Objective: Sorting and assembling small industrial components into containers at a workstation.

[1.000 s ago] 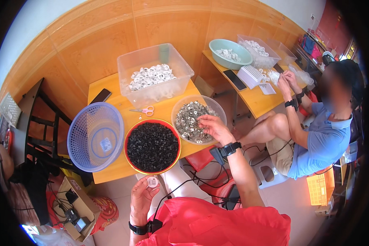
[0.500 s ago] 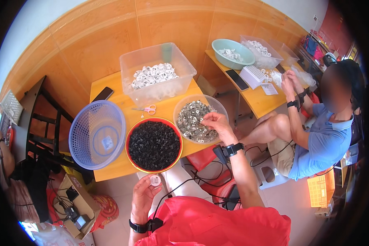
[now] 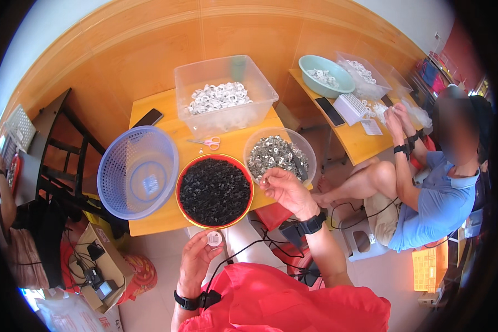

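Note:
My left hand [image 3: 196, 259] is in front of the table edge, its thumb and fingers closed on a white round plastic piece [image 3: 214, 239]. My right hand [image 3: 290, 193] is raised near the front rim of a clear bowl [image 3: 312, 157] of small metal parts [image 3: 271, 154]. Its thumb and forefinger pinch a small shiny metal piece [image 3: 264, 181], whose shape is too small to make out. Between the hands stands a red bowl [image 3: 179, 191] filled with small black parts [image 3: 214, 189].
Pink-handled scissors [image 3: 212, 143] lie behind the bowls, near a clear bin [image 3: 260, 108] of white rings. A purple basket [image 3: 113, 193] and a phone [image 3: 148, 118] are on the left. At the right-hand table a co-worker in a blue shirt [image 3: 445, 191] handles small parts. Cables cross my lap.
My right hand has come out of the metal parts, moving left and toward me with its fingers pinched. My left hand keeps the white round piece. The view has shifted slightly.

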Motion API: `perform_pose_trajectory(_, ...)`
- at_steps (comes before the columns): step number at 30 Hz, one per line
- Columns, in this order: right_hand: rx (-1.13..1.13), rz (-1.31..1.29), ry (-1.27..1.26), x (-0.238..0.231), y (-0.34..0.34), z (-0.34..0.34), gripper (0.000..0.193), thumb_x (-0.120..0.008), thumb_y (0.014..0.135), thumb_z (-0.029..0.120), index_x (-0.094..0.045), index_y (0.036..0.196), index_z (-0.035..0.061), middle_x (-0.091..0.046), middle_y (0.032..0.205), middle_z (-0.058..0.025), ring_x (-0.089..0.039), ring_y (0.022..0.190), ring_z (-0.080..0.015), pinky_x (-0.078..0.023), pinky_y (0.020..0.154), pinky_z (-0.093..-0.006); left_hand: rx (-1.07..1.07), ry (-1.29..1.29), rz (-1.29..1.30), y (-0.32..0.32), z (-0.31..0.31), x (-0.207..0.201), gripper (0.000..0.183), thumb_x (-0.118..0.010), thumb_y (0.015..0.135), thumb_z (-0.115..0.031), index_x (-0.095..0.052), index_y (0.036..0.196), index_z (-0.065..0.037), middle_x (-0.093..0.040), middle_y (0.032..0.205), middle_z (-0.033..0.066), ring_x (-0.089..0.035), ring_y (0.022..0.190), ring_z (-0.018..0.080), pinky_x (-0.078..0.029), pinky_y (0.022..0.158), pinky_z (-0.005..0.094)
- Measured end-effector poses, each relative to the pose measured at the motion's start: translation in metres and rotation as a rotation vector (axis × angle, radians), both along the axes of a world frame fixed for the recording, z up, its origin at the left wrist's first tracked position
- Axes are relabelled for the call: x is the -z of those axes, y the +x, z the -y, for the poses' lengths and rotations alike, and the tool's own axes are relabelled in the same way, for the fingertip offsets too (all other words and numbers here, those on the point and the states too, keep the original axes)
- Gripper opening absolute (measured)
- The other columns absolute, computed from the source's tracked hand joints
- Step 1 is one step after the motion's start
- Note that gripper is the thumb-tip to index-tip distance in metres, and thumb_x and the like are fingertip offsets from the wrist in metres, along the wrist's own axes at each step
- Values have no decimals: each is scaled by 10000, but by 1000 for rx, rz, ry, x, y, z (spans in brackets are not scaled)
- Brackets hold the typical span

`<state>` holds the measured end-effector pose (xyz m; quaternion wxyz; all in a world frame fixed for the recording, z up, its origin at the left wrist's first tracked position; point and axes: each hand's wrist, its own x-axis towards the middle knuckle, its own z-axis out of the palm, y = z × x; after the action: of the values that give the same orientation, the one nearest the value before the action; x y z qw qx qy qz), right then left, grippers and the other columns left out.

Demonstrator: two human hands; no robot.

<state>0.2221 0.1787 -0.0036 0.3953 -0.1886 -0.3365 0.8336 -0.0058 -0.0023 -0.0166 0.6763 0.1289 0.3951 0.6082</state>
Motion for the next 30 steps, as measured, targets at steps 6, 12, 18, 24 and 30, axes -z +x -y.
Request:
perform_pose_trajectory(6,-126,46,-34,-9,-25,22,145,-578,851,74,-606,980,12,-638,896,-79,-625,805,-143,-516,683,-244,-27,20,6,-1,2,-8,297,-501,895,-143,-515,1127,42,-600,1046,168,-630,888,252,-544,747,310)
perform_pose_trajectory(12,-153,182,-14,-11,-38,42,130,-585,838,40,-619,958,5,-642,874,-99,-619,742,-130,-497,669,-230,-30,70,24,-7,5,-10,303,-496,903,-137,-511,1149,40,-607,1042,161,-630,890,239,-541,758,308)
perform_pose_trajectory(18,-224,213,44,-17,-52,64,137,-594,822,24,-625,953,-5,-643,879,-83,-619,770,-130,-495,711,-234,-40,80,50,-10,11,-5,306,-501,902,-143,-519,1149,38,-605,1057,151,-625,902,227,-538,763,306)
perform_pose_trajectory(24,-218,376,220,-40,-66,86,139,-607,787,-42,-636,920,-15,-621,884,-63,-619,804,-123,-502,728,-232,-10,98,69,-9,12,-5,280,-509,905,-142,-539,1133,16,-615,1040,115,-619,929,204,-535,787,316)
perform_pose_trajectory(30,-148,467,546,-35,-69,95,108,-626,767,-69,-643,866,-31,-594,908,-75,-617,804,-128,-498,701,-222,-30,95,30,-7,12,-5,292,-494,909,-152,-528,1141,22,-614,1031,135,-621,926,226,-534,783,308)
